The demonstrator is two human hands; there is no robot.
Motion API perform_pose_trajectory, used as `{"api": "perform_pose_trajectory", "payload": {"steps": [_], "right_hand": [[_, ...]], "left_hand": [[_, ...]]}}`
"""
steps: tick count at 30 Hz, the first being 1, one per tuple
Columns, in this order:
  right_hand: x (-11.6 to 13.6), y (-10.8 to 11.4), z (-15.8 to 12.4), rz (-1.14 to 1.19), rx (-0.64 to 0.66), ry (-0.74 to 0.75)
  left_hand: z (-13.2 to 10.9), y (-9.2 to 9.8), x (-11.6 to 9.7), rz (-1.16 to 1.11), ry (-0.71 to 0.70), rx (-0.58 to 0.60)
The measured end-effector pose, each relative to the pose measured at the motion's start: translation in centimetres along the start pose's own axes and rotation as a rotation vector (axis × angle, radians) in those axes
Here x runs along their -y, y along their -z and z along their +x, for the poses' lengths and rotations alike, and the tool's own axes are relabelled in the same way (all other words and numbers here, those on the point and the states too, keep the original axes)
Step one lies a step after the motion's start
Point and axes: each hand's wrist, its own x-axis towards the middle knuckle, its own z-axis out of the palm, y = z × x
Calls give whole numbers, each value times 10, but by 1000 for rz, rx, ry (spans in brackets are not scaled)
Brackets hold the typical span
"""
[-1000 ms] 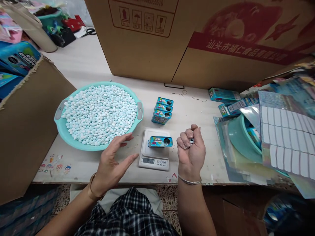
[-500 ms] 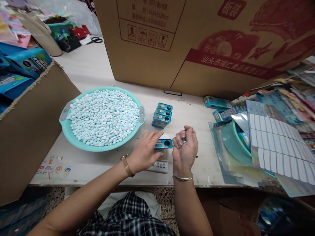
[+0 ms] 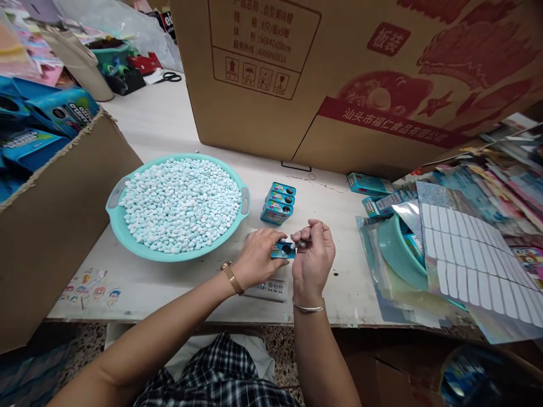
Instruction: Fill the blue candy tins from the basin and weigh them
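My left hand (image 3: pixel 258 257) has its thumb and fingers around the sides of a small blue candy box (image 3: pixel 283 249) with a round dark hole in its top. That box is over a white digital scale (image 3: pixel 271 289), which my wrist and hand partly cover. Right beside the hole, my right hand (image 3: pixel 314 254) is curled palm up around small pale candies (image 3: pixel 302 243), mostly hidden by the fingers. To the left, a turquoise basin (image 3: pixel 169 255) is heaped with white and pale blue candies. Behind my hands, three similar boxes (image 3: pixel 278 204) stand in a row.
A large cardboard carton (image 3: pixel 254 118) stands along the back. At left, an open cardboard box (image 3: pixel 63 186) holds blue packages. On the right are a turquoise bowl (image 3: pixel 394 249), sticker sheets (image 3: pixel 470 237) and blue boxes (image 3: pixel 369 183). Scissors (image 3: pixel 169 77) lie at the back left.
My left hand has closed its thumb and fingers onto the candy box. My right hand has come up to the box's hole, its fingertips loosening slightly. The view has shifted a little.
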Motion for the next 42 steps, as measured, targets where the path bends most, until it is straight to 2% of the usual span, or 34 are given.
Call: {"api": "perform_pose_trajectory", "payload": {"steps": [9,15,25,28,35,38,42], "right_hand": [[4,-2,-4,-24,31,-24],[5,-5,-8,-10,42,-32],[15,5,0,129,0,-104],[17,7,2,153,1,-125],[13,2,-3,133,12,-135],[12,1,-5,112,9,-114],[10,0,-9,70,14,-95]], "left_hand": [[-1,-2,-1,-25,-57,-27],[-4,3,-3,-21,-70,-4],[-28,46,9,-46,-59,-85],[-34,52,9,-53,-32,-101],[-39,41,9,-17,-60,-98],[-41,34,7,64,-112,-114],[-40,24,2,211,-158,-78]]}}
